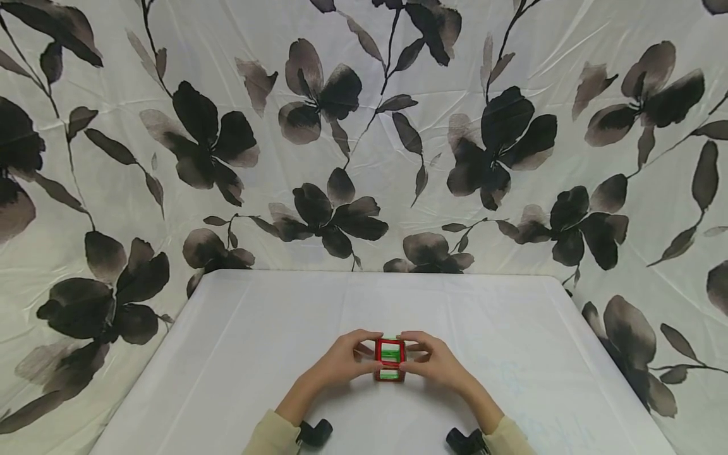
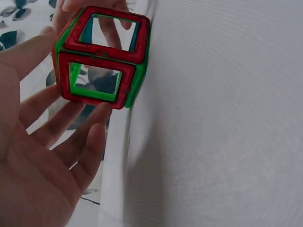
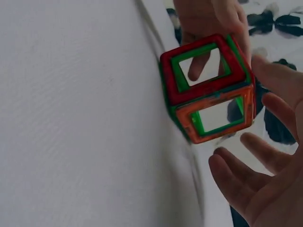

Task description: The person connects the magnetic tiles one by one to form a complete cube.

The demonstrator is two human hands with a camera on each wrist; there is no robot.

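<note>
Between the two hands is a cube built of frame-like magnetic tiles, red, green and orange with open centres. My left hand grips its left side, thumb at the near edge and fingers toward the far edge. From the right, my right hand holds the cube in a mirrored way. In the left wrist view, fingertips of the left hand are at the edge of a red tile. An orange tile faces the right hand in the right wrist view, its fingers spread beside it.
A white-covered table lies under the hands. Behind it hangs a white cloth with dark flower prints. Black wrist devices sit at both cuffs, near the table surface.
</note>
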